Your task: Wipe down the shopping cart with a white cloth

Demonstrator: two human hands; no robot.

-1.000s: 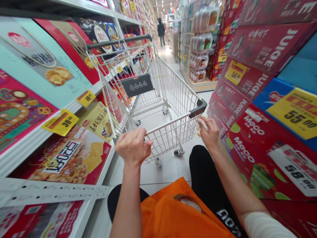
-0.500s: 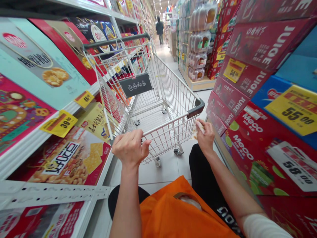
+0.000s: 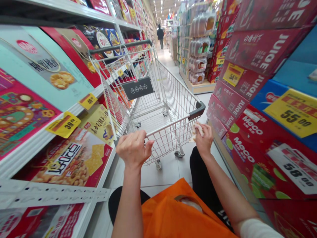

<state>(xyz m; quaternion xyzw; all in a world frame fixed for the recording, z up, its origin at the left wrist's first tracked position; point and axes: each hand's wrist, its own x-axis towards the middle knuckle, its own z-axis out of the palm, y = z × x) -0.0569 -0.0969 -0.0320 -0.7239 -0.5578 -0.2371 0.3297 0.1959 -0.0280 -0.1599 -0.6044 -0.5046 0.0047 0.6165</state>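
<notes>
A metal wire shopping cart [image 3: 170, 130] stands in the aisle in front of me, its dark handle bar [image 3: 119, 47] at the far end. My left hand [image 3: 135, 147] is closed around the near left corner of its basket rim, which the fingers mostly hide. Beside the near right corner, my right hand [image 3: 203, 137] is closed on a crumpled whitish cloth [image 3: 194, 132]. That hand is close to the wire end panel; I cannot tell whether it touches it. The basket holds nothing that I can see.
Shelves with boxed snacks [image 3: 66, 158] and yellow price tags [image 3: 64, 125] line the left side. Stacked red juice cartons [image 3: 257, 49] rise close on the right. Farther ahead stand wrapped bottle packs [image 3: 198, 62] on a low platform [image 3: 200, 88]. A person [image 3: 160, 35] is far down the aisle.
My left hand and the cart have shifted slightly right and down in view. The right hand has moved a little down, with the cloth showing more. The distant person has shifted slightly.
</notes>
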